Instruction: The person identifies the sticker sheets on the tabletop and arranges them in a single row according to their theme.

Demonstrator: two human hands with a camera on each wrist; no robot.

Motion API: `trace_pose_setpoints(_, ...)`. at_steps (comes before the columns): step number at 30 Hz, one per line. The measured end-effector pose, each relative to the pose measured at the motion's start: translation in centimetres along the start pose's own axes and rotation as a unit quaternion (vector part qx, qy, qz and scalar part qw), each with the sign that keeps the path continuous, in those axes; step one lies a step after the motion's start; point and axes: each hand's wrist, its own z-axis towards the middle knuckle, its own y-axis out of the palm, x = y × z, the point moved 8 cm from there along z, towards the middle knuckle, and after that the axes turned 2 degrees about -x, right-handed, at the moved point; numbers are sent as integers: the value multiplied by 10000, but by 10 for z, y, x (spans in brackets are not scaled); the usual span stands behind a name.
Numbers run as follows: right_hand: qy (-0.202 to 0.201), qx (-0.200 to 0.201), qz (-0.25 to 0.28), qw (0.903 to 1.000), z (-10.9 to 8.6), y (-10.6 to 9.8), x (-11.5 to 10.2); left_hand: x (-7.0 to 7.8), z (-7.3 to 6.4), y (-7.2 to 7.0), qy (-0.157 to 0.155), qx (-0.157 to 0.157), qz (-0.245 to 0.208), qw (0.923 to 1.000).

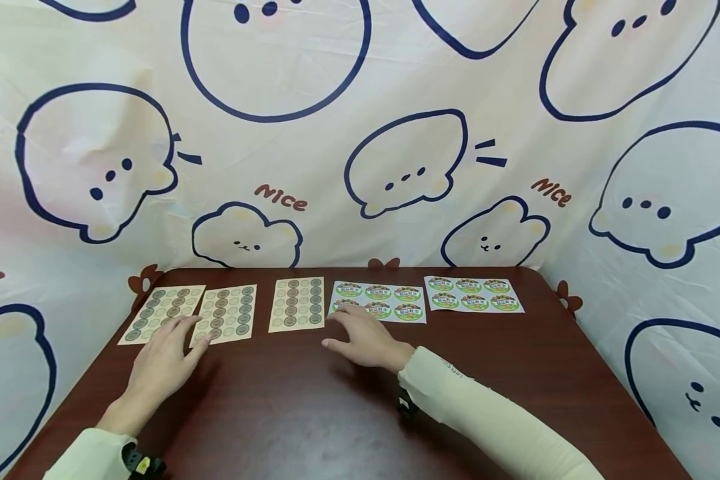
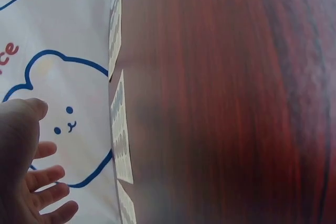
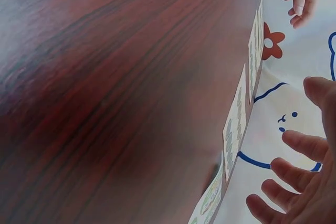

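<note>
My left hand (image 1: 163,360) hovers over the front of two cream sticker sheets at the left, its fingers spread and holding nothing. The leftmost sheet (image 1: 162,313) and the one beside it (image 1: 225,313) carry rows of round grey and pale stickers. A third cream sheet (image 1: 297,304) lies near the middle. Close to its right edge is my right hand (image 1: 366,339), fingers apart and nothing in them, overlapping the corner of a white sheet (image 1: 405,303) with green oval stickers. In the right wrist view the right hand's fingers (image 3: 294,177) are loosely bent.
Another white sheet (image 1: 475,295) with green ovals lies at the back right of the dark wooden table (image 1: 312,413). A cloth (image 1: 324,153) printed with cartoon animals hangs behind the table and along both sides.
</note>
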Motion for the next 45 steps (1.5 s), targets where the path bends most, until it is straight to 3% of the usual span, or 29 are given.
trace_pose_setpoints(9,74,-96,-98,9999,4,3,-10,-19,-2,-2,-205,75,120,9997)
trace_pose_setpoints(19,38,-72,-128,9999,17,3,-16,-43,4,-7,-326,94,164,9993)
trace_pose_setpoints(28,86,-96,226,9997,28,1,-23,-60,4,-9,-466,112,266,9985)
trace_pose_setpoints(38,51,-76,121,9999,31,6,-27,-76,13,-6,-516,-88,223,9984)
trace_pose_setpoints(45,-25,-244,284,9993,34,15,-38,-93,18,-4,-757,-264,204,9966)
